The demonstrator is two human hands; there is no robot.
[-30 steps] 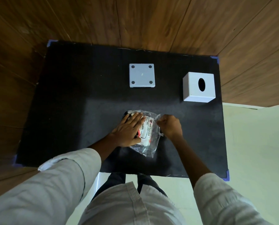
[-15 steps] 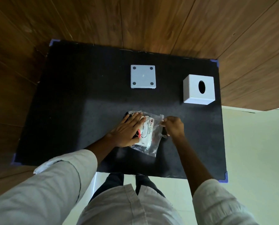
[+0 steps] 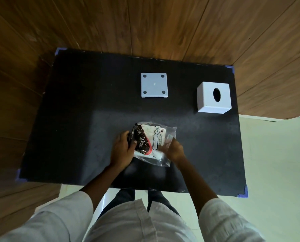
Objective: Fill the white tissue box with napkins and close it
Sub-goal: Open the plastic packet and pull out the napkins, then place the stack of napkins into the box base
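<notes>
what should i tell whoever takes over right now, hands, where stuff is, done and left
Left hand grips the napkin pack's left side; right hand pinches its clear wrapper on the right.
Pack sits near the front middle of the black mat.
White tissue box stands far right, oval slot up. Its square base plate lies apart, far centre.
Done: nothing loaded.
Left: open the pack, fill the box, fit the plate.

Single head view, steep downward, close over black table [image 3: 79, 137].
</notes>
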